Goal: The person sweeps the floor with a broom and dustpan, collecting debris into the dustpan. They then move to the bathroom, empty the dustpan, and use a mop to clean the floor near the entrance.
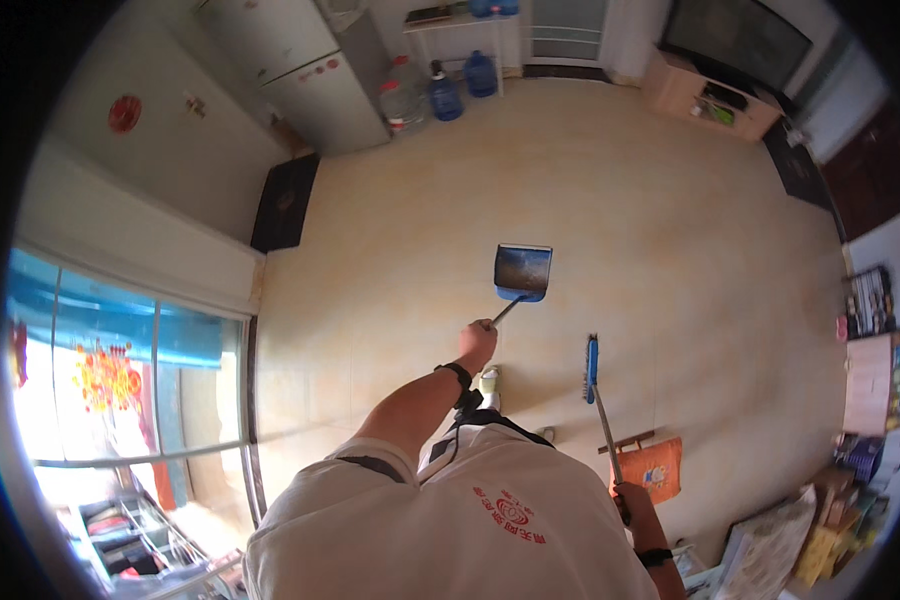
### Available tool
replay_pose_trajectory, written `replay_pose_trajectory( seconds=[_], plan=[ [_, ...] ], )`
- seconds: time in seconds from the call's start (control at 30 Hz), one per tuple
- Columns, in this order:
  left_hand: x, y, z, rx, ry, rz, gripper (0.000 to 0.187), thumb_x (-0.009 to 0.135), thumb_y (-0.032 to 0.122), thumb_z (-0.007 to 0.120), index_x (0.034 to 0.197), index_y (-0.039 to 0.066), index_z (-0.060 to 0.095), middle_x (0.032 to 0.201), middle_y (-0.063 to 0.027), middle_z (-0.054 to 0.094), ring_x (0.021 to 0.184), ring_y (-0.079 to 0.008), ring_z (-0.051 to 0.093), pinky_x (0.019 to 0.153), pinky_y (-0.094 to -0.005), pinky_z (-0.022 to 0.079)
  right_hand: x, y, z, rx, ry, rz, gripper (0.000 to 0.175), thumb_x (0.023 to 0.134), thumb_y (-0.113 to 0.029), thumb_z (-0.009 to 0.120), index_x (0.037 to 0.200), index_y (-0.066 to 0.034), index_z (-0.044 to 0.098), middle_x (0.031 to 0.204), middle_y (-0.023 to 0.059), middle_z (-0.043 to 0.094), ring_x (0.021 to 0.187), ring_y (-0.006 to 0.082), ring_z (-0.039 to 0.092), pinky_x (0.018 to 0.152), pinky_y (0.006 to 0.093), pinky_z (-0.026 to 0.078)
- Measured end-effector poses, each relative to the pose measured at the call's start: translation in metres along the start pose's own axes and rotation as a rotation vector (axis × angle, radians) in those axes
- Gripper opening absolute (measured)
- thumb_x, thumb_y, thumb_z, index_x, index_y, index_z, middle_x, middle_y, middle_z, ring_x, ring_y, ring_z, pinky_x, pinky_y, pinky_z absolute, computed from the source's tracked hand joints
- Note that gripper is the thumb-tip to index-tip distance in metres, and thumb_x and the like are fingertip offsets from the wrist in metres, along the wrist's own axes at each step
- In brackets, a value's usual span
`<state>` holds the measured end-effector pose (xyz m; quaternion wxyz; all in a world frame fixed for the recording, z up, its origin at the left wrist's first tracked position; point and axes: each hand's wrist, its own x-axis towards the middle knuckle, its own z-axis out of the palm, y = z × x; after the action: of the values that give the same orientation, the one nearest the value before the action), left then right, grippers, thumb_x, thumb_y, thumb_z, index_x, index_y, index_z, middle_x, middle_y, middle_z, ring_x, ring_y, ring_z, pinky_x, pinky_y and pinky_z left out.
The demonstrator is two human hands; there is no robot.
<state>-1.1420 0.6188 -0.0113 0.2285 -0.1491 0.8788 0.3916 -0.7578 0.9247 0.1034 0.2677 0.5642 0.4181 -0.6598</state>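
Observation:
My left hand [478, 340] grips the handle of a blue long-handled dustpan [523, 271], held out in front of me. Grey-brown marks show on the inside of its pan, though I cannot tell whether it holds loose dirt. Lower right, my right hand [630, 501] is closed around the pole of a broom [604, 420]. The blue broom head [592, 369], with dark bristles, is to the right of my feet, apart from the dustpan. Whether either tool touches the floor, I cannot tell. Beneath my left arm, one foot in a pale slipper [490, 379] is visible.
Tan floor tiles [420, 217] spread around me. A refrigerator [307, 75] and several water bottles [444, 97] stand at the far wall. The television cabinet [712, 97] is far right. A dark mat [285, 202] lies left, and an orange cloth-covered seat [649, 469] sits near my right hand.

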Motion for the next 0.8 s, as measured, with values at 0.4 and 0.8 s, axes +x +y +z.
replay_pose_trajectory(
  seconds=[0.4, 0.8],
  plan=[
    [0.062, -0.133, -0.172, -0.081, 0.317, -0.02, 0.025, 0.09, 0.027, 0.056, 0.095, 0.01, 0.074, 0.079, -0.0185, 0.069, 0.073, -0.0376, 0.068, 0.067, -0.0452, 0.055, 0.101, -0.125, 0.086, -0.325, 0.022, -0.08, 0.023, 0.088, -0.015, 0.061, 0.07, -0.0032, 0.054, 0.056, 0.0072, 0.049, 0.043, 0.0199, 0.05, 0.042, 0.0379, 0.049],
    [-0.044, -0.249, -0.224, -0.483, 0.655, -0.419, 0.031, 0.093, 0.025, 0.064, 0.118, 0.008, 0.071, 0.063, -0.0034, 0.062, 0.044, -0.0138, 0.055, 0.04, -0.0316, 0.045, 0.178, -0.288, 0.263, -1.105, -0.296, -0.224, 0.027, 0.091, -0.02, 0.055, 0.073, 0.0002, 0.058, 0.056, 0.0102, 0.056, 0.045, 0.0211, 0.055, 0.046, 0.0372, 0.047]
  ],
)
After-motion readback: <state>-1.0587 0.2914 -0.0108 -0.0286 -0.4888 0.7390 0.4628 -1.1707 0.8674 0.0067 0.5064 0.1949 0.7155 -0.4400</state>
